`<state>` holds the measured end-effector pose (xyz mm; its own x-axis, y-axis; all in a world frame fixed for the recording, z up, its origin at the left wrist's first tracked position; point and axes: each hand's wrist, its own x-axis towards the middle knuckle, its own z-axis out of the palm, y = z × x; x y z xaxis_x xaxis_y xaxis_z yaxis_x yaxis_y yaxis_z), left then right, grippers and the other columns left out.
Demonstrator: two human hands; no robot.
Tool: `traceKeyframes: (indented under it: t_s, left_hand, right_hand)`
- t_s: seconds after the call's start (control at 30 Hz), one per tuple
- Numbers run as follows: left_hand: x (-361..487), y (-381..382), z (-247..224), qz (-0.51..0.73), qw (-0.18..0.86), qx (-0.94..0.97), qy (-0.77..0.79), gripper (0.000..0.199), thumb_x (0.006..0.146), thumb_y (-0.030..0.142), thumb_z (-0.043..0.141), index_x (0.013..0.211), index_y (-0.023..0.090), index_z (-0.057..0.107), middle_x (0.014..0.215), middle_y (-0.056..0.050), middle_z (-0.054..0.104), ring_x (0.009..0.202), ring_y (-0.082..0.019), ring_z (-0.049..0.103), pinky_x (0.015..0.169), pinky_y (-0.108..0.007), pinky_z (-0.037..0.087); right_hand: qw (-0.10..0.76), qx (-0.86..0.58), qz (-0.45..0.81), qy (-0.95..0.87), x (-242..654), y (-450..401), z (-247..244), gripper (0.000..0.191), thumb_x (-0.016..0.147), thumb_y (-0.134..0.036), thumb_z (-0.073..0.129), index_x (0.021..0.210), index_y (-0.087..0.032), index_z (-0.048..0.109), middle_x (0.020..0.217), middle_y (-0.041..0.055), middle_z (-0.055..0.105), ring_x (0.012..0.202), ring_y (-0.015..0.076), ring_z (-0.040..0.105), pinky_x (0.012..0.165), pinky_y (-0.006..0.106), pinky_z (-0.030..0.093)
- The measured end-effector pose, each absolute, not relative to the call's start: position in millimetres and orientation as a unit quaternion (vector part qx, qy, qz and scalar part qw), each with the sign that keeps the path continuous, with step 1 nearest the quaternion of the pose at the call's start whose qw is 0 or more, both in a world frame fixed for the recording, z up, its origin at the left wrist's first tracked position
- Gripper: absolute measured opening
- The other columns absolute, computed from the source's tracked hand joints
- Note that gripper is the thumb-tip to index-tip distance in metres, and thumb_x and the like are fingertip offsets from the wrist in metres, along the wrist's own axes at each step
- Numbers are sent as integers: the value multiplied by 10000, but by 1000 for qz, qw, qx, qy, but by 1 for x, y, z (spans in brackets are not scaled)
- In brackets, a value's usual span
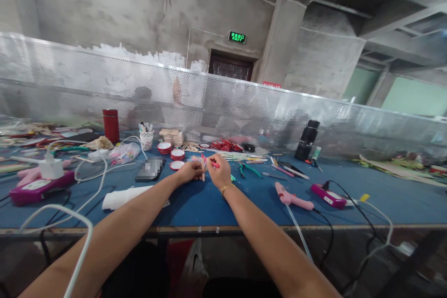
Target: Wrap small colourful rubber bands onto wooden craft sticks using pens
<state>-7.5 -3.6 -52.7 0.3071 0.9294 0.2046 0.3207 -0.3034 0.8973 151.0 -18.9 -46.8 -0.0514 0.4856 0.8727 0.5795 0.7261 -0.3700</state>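
My left hand [189,172] pinches a flat pale wooden craft stick [203,176], which stands nearly upright over the blue tabletop. Close beside it, my right hand [220,174] is closed around a pink-red pen [214,164], whose tip end is by the top of the stick. Whether the pen touches the wood is too small to tell. Just beyond my left hand lie round red-rimmed tins [177,154] with white tops. Green-handled pliers [249,170] rest to the right of my right hand.
A pink glue gun [293,198] and a purple power strip [328,196] lie right; another purple strip [42,186] is left with loose white cables. A white roll [125,197] sits under my left forearm. A red bottle [111,125] and black bottle [307,140] stand behind.
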Motion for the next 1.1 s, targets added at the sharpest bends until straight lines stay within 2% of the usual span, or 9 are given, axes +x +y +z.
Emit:
traceKeyframes:
  t_s: [0.77,1.1]
  left_hand:
    - [-7,-6,-51,391,389,702,451,334,652,430,721,636,165,518,546,22,596,526,-107,552,506,-208,399]
    - [-7,-5,-51,388,381,707,453,371,642,475,726,641,155,538,547,13,610,498,-95,530,494,-205,393]
  right_hand:
    - [580,-370,-52,-724,151,-18,-48,162,875,-298,506,763,-214,589,729,7,639,720,158,572,711,258,399]
    - [566,-373,-39,-734,150,-16,-50,177,885,-318,493,782,-216,595,755,9,643,747,159,575,726,256,409]
